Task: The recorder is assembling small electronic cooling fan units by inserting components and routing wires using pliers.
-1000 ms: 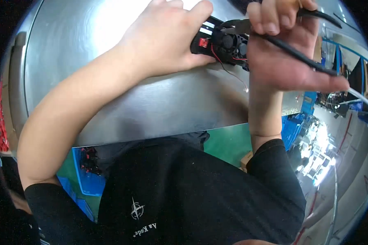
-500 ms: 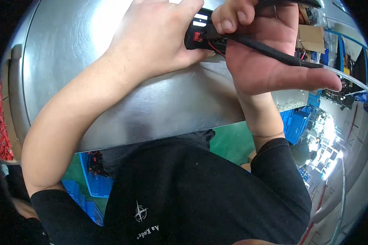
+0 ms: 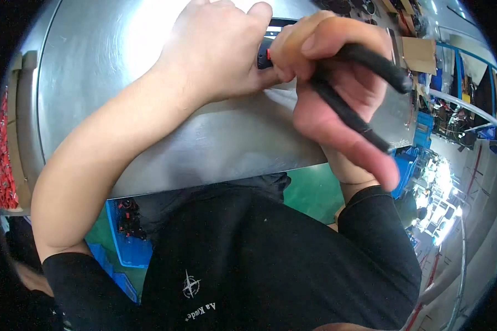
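Note:
My left hand (image 3: 221, 52) lies on a black part (image 3: 263, 59) on the metal table, its fingers closed around the part's near end. A small red piece (image 3: 268, 54) shows on that part between my hands. In my right hand (image 3: 337, 77) is a two-handled black tool (image 3: 342, 105), its handles spread apart and pointing down to the right. The fingers curl over the upper handle while the thumb stretches out below. My right fist hides the tool's working end and most of the black part.
The shiny metal table (image 3: 232, 149) ends at an edge just before my body. Below it on the left sits a blue crate (image 3: 130, 243) with dark and red parts. A cardboard box (image 3: 418, 54) stands far right; red items (image 3: 5, 160) lie far left.
My right hand has turned over and moved closer to my left, its tool handles swinging downward. It now covers more of the black part. The left hand stays nearly in place.

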A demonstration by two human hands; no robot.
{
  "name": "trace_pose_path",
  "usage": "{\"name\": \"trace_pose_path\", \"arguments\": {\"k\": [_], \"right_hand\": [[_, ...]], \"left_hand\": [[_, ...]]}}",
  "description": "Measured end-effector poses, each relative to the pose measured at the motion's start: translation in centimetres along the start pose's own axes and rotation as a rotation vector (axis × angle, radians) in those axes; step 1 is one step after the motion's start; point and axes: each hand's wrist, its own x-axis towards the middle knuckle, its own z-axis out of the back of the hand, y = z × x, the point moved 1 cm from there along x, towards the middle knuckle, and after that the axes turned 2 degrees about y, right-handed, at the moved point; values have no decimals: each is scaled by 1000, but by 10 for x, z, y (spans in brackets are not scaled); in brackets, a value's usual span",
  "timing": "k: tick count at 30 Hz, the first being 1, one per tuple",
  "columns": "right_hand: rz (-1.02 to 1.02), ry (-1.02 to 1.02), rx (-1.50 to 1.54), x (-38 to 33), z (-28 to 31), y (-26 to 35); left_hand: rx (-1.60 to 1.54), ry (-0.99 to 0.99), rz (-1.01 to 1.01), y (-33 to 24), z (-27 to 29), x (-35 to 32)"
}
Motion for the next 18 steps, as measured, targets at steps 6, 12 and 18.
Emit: {"name": "trace_pose_path", "arguments": {"k": [6,12,18], "right_hand": [[-105,-568,524,15,-5,15],[-153,-1009,779,22,-3,16],[70,-279,450,8,65,-3]], "left_hand": [[28,-88,-28,1,5,1],[43,-11,-7,5,11,4],[-75,-61,-75,13,15,6]]}}
